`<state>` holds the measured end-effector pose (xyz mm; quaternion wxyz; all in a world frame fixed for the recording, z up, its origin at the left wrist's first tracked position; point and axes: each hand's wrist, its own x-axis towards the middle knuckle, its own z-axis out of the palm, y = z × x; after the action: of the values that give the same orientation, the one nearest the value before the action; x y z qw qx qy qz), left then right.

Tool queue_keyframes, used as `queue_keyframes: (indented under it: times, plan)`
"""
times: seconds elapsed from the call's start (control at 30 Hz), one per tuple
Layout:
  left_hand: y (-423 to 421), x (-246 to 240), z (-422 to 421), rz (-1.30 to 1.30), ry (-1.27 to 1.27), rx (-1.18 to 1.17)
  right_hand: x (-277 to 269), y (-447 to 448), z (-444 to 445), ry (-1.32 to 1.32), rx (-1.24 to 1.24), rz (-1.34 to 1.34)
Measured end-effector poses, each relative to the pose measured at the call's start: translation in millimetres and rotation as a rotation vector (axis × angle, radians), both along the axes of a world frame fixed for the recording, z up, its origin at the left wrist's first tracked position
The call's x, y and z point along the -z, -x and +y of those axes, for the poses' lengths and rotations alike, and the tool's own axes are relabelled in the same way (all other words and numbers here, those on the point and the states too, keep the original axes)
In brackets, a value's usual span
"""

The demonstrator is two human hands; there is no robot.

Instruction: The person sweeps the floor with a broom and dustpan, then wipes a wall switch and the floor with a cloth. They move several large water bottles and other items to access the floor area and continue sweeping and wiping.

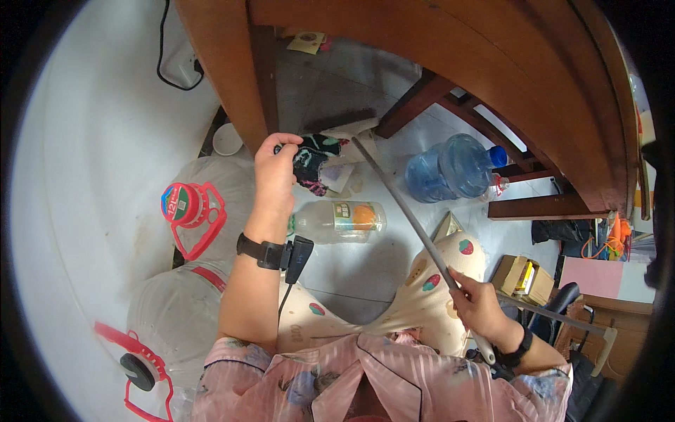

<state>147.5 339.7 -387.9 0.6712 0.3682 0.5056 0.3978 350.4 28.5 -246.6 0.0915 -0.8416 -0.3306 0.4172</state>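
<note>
My left hand [277,169] pinches the edge of a dark patterned cloth [315,161] with pink and green marks, which hangs down from my fingers. In my right hand [477,303] is a long grey rod [403,208], held near its lower end and slanting up to the left. The rod's far tip is a little right of the cloth, over the floor. Below the cloth a clear plastic bottle [337,221] with an orange picture on its label lies on its side. Pale flat pieces [337,176] lie under and beside the cloth.
Large clear water jugs with red handles [198,221] stand along the wall at left. A blue water jug [448,169] lies near the legs of wooden furniture [474,53]. A white cup [227,139] is by the wall. An opened cardboard box [522,279] is at right.
</note>
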Motion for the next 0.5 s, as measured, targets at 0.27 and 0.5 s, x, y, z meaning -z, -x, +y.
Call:
queue_keyframes:
  times: [0.27, 0.5]
  plan:
    - [4.2, 9.9, 5.8, 0.01, 0.021, -0.016, 96.3, -34.1, 80.5, -0.407, -0.173, -0.128]
    - [5.8, 14.1, 12.8, -0.044, 0.02, -0.032, 62.6, 3.7, -9.7, -0.05, -0.066, -0.026]
